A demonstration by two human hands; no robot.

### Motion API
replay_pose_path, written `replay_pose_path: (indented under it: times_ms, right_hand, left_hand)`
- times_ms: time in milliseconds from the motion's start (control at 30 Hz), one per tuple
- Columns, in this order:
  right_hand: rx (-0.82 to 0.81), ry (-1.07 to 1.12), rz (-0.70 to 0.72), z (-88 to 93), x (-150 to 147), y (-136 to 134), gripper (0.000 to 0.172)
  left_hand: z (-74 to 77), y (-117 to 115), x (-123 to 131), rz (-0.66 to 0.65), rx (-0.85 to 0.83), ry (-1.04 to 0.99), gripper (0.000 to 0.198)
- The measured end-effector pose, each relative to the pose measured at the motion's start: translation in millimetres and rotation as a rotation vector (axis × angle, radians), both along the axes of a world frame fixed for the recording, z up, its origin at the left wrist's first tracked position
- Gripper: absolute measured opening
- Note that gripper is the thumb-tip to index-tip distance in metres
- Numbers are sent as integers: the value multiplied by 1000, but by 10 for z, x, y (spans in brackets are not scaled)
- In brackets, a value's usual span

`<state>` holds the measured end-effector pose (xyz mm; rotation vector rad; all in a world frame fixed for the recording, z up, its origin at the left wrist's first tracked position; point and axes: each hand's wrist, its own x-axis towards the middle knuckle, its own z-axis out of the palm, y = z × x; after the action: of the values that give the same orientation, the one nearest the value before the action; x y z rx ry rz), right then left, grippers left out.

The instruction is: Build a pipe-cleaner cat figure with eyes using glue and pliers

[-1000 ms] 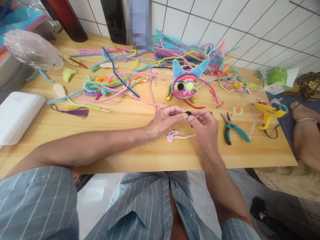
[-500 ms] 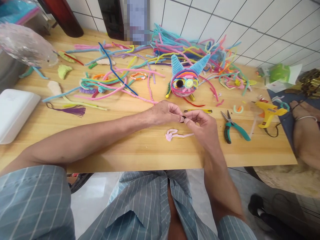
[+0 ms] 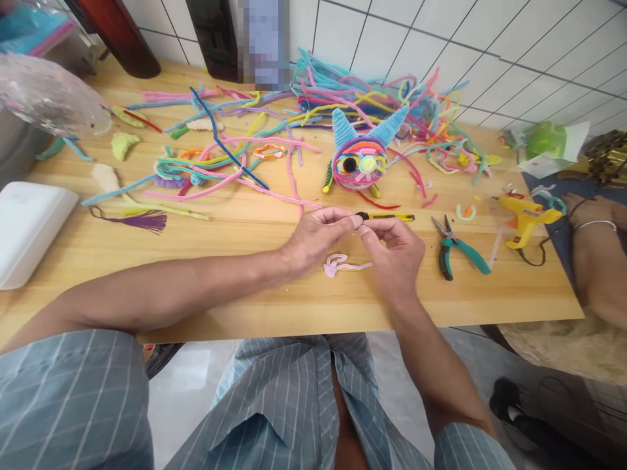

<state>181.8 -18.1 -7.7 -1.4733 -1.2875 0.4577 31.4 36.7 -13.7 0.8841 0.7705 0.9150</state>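
My left hand and my right hand meet fingertip to fingertip over the table, both closed in a pinch. Between them is a small black piece, mostly covered by the fingers; its kind is too small to tell. A yellow craft knife lies just behind my right fingers. In front of the hands rests a pale pink pipe-cleaner piece with a long tail. Beyond them stands a pipe-cleaner figure with blue horns, a black eye and a flower-like eye.
Teal-handled pliers and a yellow glue gun lie at the right. Many pipe cleaners are heaped at the back. A purple tassel and a white case are at the left. Another person's arm rests at the right edge.
My left hand has lowered a little and turned, and my fingers have shifted around the small black piece, which now shows higher between the fingertips. The things on the table stay in place.
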Motion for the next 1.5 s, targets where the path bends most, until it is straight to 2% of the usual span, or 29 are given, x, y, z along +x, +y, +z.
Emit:
replay_pose_path:
  times_ms: [167, 267, 333, 433, 567, 633, 800, 933, 1100, 1200, 1333, 1500]
  right_hand:
    - [-32, 237, 32, 23, 51, 58, 21]
    - [-73, 263, 69, 36, 107, 76, 17]
    - [-101, 253, 86, 36, 147, 80, 12]
    - [-155, 198, 119, 37, 203, 81, 11]
    - [-184, 30, 178, 59, 223, 64, 14]
    - [-138, -84, 142, 72, 212, 48, 15]
    - [9, -301, 30, 65, 180, 17, 5]
    - [47, -282, 18, 27, 100, -3, 7]
    - [70, -260, -42, -11, -19, -19, 8]
    - [55, -153, -33, -33, -8, -15, 8]
    - [26, -46, -9, -35, 71, -7, 7]
    - [17, -160, 54, 21, 152, 6, 6]
  left_hand:
    - [-46, -7, 25, -65, -18, -44, 47]
    - [-53, 42, -16, -94, 47, 11, 46]
    - [-26, 101, -53, -131, 91, 74, 42]
    - [52, 226, -106, -253, 160, 218, 28]
    - [109, 364, -141, -354, 347, 388, 17]
    - [96, 378, -139, -331, 385, 392, 17]
    - [48, 287, -111, -197, 314, 303, 25]
    - [52, 170, -86, -61, 247, 197, 28]
    - [16, 11, -31, 5, 94, 75, 35]
    - [-42, -31, -3, -14, 31, 31, 41]
    - [-77, 23, -21, -112, 63, 22, 41]
    - [25, 190, -89, -209, 132, 104, 36]
